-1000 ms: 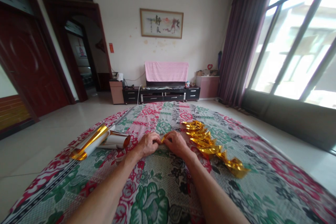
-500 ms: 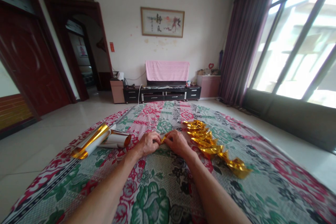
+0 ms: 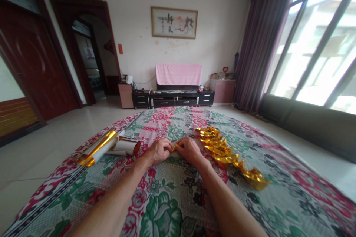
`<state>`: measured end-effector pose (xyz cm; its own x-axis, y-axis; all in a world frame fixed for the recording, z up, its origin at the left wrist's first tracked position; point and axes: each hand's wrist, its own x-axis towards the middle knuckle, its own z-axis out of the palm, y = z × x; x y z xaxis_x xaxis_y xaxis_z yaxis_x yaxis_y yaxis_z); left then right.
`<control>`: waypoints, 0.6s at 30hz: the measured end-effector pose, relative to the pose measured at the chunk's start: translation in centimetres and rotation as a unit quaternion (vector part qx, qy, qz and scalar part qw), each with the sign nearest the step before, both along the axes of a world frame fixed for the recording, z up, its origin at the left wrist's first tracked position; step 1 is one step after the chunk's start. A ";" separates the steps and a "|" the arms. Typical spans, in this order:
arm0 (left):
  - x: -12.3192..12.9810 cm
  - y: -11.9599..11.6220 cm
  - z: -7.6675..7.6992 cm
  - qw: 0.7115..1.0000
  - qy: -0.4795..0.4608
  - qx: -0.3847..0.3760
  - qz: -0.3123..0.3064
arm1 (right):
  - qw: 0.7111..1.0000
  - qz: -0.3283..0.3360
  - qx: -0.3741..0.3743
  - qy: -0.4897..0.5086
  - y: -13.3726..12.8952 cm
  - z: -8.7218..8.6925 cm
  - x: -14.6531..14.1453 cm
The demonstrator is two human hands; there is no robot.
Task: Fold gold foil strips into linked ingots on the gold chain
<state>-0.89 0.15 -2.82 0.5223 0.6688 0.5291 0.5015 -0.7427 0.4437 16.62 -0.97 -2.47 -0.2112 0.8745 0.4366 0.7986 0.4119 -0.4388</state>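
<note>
Between my two hands is a small piece of gold foil paper (image 3: pixel 174 147), mostly covered by the fingers. My left hand (image 3: pixel 160 151) pinches its left end, and my right hand (image 3: pixel 189 149) pinches its right end, both low over the flowered tablecloth (image 3: pixel 161 211). Right of my right hand lies a row of several folded gold foil ingots (image 3: pixel 222 152), overlapping one another. Off to the left, rolled sheets of gold foil paper with white backs (image 3: pixel 101 148) rest on the cloth.
Beyond the round table stands a low black TV cabinet (image 3: pixel 180 100) with a pink cloth (image 3: pixel 179 74) draped over what is on it. Purple curtains (image 3: pixel 261 44) and a large window are at the right, a dark red door (image 3: pixel 33 59) at the left.
The whole view has shifted slightly, with things appearing a little further right. Both hands keep their pinch on the gold foil paper in nearly the same pose.
</note>
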 end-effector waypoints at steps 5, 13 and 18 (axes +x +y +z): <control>0.0 -0.1 0.2 1.000 0.000 -0.008 -0.008 | 1.000 0.000 0.009 -0.012 0.1 0.0 -0.1; -0.1 -0.6 0.7 0.999 0.014 -0.024 0.016 | 1.000 -0.005 -0.004 -0.013 0.3 -0.3 -0.1; -0.1 -0.7 0.9 0.999 0.017 -0.031 0.004 | 1.000 -0.003 -0.003 -0.008 0.4 -0.4 -0.1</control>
<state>-1.01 -0.59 -1.92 0.5342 0.7039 0.4681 0.5228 -0.7102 0.4715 16.51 -0.61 -2.84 -0.2133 0.8786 0.4274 0.8075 0.4048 -0.4290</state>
